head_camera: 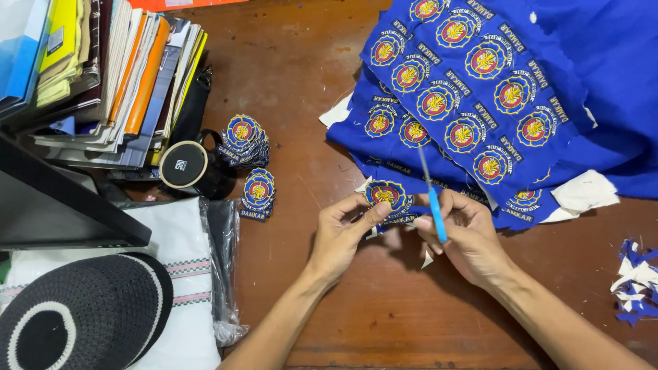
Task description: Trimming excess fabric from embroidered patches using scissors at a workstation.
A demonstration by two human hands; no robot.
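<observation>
Our left hand (pixel 340 229) pinches a badge (pixel 386 195) up off the table (pixel 384 308), steadying it so the blue scissors (pixel 433 205) gripped in our right hand (pixel 466 236) can trim its edge.

— What colours am I seeing?
— I see a blue cloth (pixel 589 75) covered in round blue, yellow and red badges, and scissors (pixel 434 205) with a blue handle.
— And left?
— A black cap (pixel 82 315) with a white ring, on brown table (pixel 384 301).
</observation>
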